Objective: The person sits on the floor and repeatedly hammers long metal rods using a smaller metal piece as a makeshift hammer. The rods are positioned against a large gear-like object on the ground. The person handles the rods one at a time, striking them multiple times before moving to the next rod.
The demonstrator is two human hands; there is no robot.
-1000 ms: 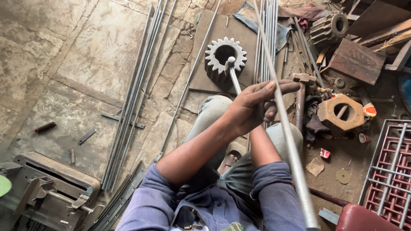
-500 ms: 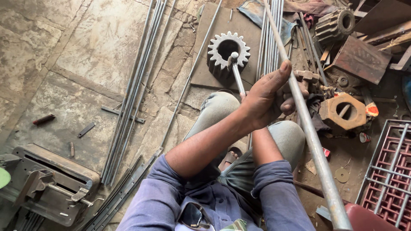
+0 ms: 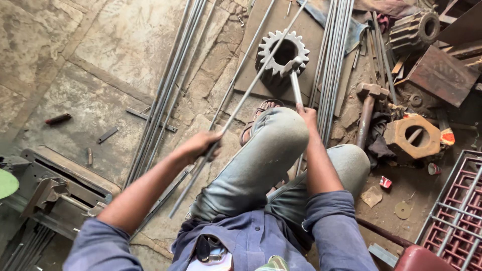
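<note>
My left hand [image 3: 202, 145] is closed around a long thin steel rod [image 3: 240, 104] that slants from my left knee up across the toothed gear [image 3: 281, 51]. My right hand [image 3: 307, 114] grips the lower end of a short metal lever [image 3: 295, 83] whose head sits at the gear's rim, where the rod passes. The gear lies flat on a steel plate [image 3: 253, 75] on the floor. My knees in light jeans fill the middle of the view, and a sandalled foot shows beside the lever.
Bundles of long rods lie on the floor at left [image 3: 163, 95] and beside the gear [image 3: 335, 60]. A sledgehammer [image 3: 367, 108], a rusty ring block [image 3: 414, 135], another gear [image 3: 414, 30] and scrap crowd the right. A red grille [image 3: 459, 206] and a machine [image 3: 55, 188] sit at the bottom corners.
The rod has swung from my right side across to the left, carried by my left hand. My right hand has come off the rod and now holds the lever.
</note>
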